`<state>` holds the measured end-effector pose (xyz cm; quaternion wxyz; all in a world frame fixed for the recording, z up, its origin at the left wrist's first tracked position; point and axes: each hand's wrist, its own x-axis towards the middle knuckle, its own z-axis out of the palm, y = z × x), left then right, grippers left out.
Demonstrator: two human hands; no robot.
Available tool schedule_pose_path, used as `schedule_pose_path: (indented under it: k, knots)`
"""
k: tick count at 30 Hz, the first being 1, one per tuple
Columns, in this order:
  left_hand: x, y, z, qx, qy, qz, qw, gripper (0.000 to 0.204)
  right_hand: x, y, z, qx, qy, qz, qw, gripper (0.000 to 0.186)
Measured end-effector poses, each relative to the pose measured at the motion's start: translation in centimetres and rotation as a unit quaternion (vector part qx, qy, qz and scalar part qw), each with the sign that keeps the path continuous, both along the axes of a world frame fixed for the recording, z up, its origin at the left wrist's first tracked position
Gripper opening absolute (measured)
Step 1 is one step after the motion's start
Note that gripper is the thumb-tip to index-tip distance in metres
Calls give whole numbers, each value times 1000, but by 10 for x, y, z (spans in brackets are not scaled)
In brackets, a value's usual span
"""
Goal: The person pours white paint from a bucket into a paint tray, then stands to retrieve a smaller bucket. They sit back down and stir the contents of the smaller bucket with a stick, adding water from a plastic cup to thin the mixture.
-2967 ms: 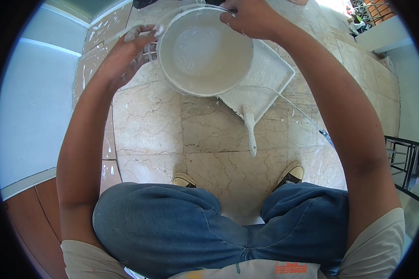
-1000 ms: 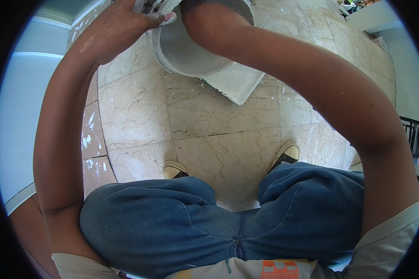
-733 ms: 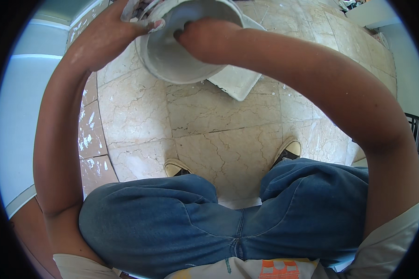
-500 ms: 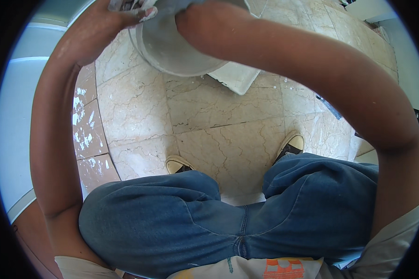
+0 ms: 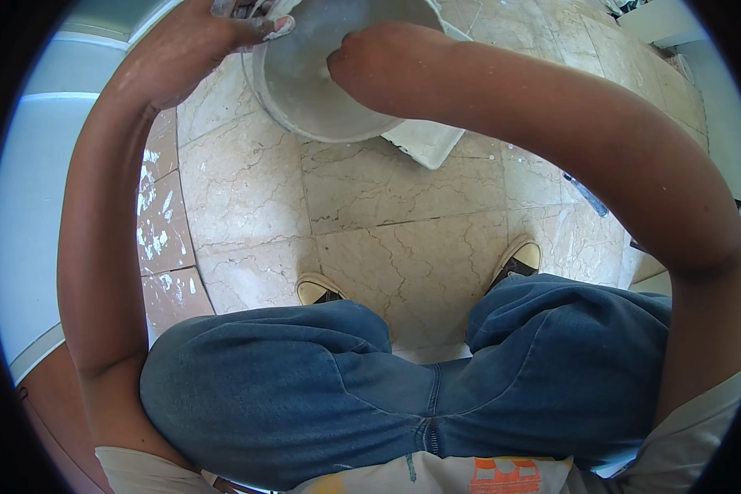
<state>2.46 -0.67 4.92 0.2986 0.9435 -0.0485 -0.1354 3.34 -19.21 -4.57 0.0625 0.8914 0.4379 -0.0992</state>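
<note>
At the top, my left hand (image 5: 251,25), white-smeared on the fingers, grips the rim of a pale plastic bucket (image 5: 305,111). My right hand (image 5: 366,66) is down inside the bucket with its fingers curled toward the inner left. Whatever those fingers hold is too hidden to name. Beneath the bucket, at its lower right, a corner of a white paint tray (image 5: 424,148) shows, the rest of it covered by the bucket and my right forearm. A blue-handled tool (image 5: 586,195) lies on the tiles below that forearm, mostly hidden.
I am low over marble-look floor tiles (image 5: 403,255), my shoes (image 5: 514,259) at either side. Brown tiles spattered with white (image 5: 160,230) line the left, beside a pale blue wall or panel (image 5: 29,214). Pale walls and clutter (image 5: 622,10) stand at the upper right.
Since three seconds ago my right hand has moved from the bucket's rim down inside it. The bucket shifted up and left. Lately my right hand has moved only slightly within it.
</note>
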Motion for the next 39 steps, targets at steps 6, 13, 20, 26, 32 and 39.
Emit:
schedule_pose_path:
  k: [6,13,20,26,32,39]
  knots:
    - [-15,-13,17,-43,-16,-23,999,40,27,-17,16,78,-114,-7,990,17]
    - [5,2,-1,-70,-1,-38,997,40,0,-3,-14,17,-5,-30,999,18]
    - [-12,-12,17,0,-40,-53,998,43,22,-13,20,-16,-74,-62,995,17]
    - [-9,-14,15,26,-70,-34,997,40,25,-3,-15,9,-53,-110,993,18]
    - [-6,-15,9,58,-87,-84,991,40,9,8,-4,7,44,-120,992,21]
    - [-12,-12,13,25,-107,-95,989,39,29,5,1,95,-114,-69,987,19]
